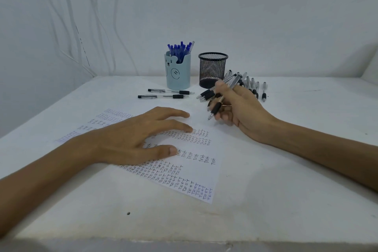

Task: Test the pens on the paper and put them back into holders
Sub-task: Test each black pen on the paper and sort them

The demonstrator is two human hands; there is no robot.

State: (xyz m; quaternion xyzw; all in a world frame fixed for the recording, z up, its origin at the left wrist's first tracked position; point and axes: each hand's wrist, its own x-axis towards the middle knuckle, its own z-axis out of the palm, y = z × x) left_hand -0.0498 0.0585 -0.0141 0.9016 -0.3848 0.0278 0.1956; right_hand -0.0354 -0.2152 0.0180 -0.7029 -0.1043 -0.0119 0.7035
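Holding a bunch of pens [209,93] in the right hand [241,106], with fingers curled around them, just in front of the mesh holder [212,69] and slightly to its right. About four or five in the bunch, not possible to count for sure, each with clear body and black grip. Long axis slanted: back ends up toward the mesh holder, tips down and to the left, toward the paper [194,170]. One of them held lower than the others, its tip close over the far right part of the sheet; touching or not, cannot tell. Pressing the paper with the left hand [131,139], palm down, fingers straight and spread, well in front of the mesh holder and to its left. On the sheet, many rows of the small written word "TEST". Near the mesh holder on its left, with a small gap, one blue holder [178,75] with a bear face, upright, filled with blue pens [180,49], caps up, around eight, exact number not clear. In front and left of the mesh holder, two pens [170,91] lying parallel on the table [276,200], long axis left to right, tips to the right. Right of the mesh holder, behind the right hand, a row of pens [253,86] lying side by side, long axis front to back, grips toward the person; at least five visible, others hidden by the hand.
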